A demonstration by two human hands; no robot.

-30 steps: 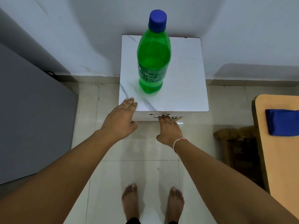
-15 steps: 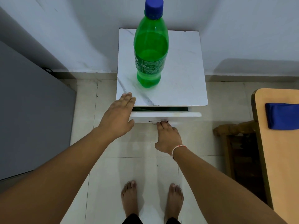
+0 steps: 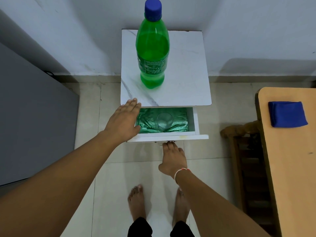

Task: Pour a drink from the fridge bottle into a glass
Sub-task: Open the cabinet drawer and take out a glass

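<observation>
A green plastic bottle (image 3: 152,53) with a blue cap stands upright on the white marble-look top of a small cabinet (image 3: 186,82). Below the top, the drawer (image 3: 193,136) is pulled out. A clear empty glass (image 3: 164,121) stands upright inside it on a green crinkled liner. My left hand (image 3: 124,121) lies flat with fingers together over the drawer's left corner and the cabinet's front edge, holding nothing. My right hand (image 3: 173,158) grips the handle under the drawer front; its fingertips are hidden beneath the front.
A grey fridge side (image 3: 30,120) fills the left. At the right stands a wooden table (image 3: 289,168) with a folded blue cloth (image 3: 287,114), and a wooden chair (image 3: 239,151) beside it. My bare feet stand on the tiled floor (image 3: 119,185) before the cabinet.
My right hand has pulled the drawer from closed to well open, revealing the glass on the green liner. My left hand has stayed at the cabinet's front left corner.
</observation>
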